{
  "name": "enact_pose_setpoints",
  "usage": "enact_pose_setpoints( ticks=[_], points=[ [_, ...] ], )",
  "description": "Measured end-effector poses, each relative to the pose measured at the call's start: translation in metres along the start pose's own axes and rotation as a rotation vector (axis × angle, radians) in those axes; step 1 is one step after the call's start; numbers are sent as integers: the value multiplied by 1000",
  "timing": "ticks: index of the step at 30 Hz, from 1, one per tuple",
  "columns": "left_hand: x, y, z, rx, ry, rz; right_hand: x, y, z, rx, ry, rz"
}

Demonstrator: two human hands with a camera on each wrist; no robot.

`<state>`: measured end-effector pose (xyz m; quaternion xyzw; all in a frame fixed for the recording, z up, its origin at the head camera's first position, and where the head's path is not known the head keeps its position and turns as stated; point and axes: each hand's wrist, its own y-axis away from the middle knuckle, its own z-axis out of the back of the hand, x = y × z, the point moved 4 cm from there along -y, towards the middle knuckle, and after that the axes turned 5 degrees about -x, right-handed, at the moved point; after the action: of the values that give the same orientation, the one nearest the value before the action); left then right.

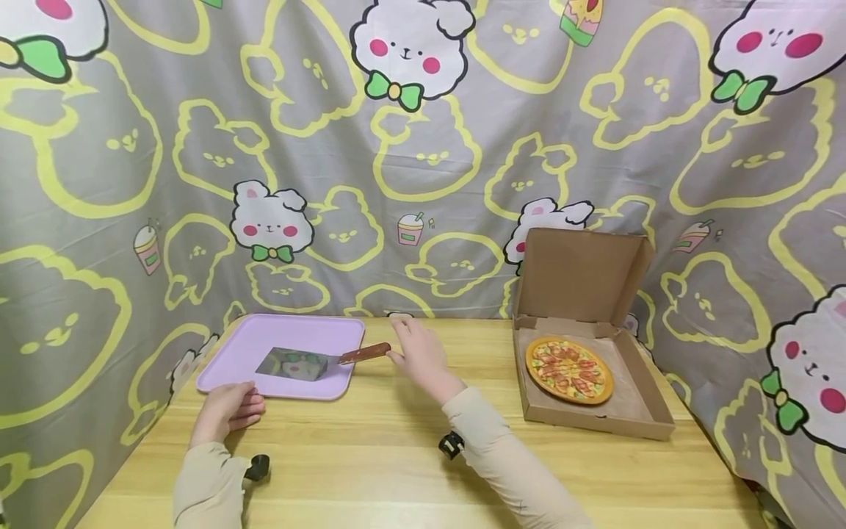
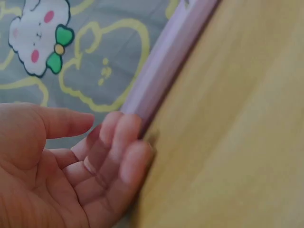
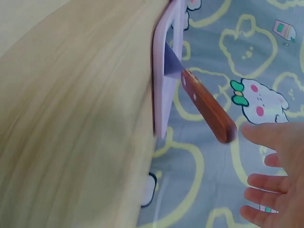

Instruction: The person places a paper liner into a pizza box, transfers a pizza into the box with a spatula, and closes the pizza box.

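Note:
On the lilac tray [image 1: 228, 360] lies a spatula with a wide, shiny metal blade [image 1: 291, 364] that mirrors the patterned cloth. Its brown riveted wooden handle [image 3: 209, 107] juts past the tray's right rim, tilted upward. Beside the handle's end is my right hand [image 1: 423, 360], fingers spread and holding nothing; the thumb tip is right at the butt in the right wrist view. My left hand [image 1: 228, 411] is by the tray's near left edge, its fingers [image 2: 128, 164] loosely curled and fingertips right at the rim, gripping nothing.
To the right stands a brown cardboard box [image 1: 598, 425] with its lid [image 1: 581, 275] raised. A round pizza [image 1: 570, 371] with toppings lies inside it. Patterned cloth [image 1: 436, 220] hangs behind and beside the wooden table [image 1: 370, 470].

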<state>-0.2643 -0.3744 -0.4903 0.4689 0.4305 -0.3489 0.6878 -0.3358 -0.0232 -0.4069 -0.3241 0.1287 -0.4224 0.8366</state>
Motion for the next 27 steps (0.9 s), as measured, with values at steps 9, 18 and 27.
enact_pose_setpoints(
  ticks=[9, 18, 27],
  points=[
    [-31, 17, -9, -8, -118, -98, -33, 18, 30, -34, -16, -68],
    [-64, 32, -26, -69, -278, -257, -68, 36, 50, -98, -55, -122],
    [-92, 52, -53, -139, -394, -419, -107, 63, 74, -89, 27, -209]
  ],
)
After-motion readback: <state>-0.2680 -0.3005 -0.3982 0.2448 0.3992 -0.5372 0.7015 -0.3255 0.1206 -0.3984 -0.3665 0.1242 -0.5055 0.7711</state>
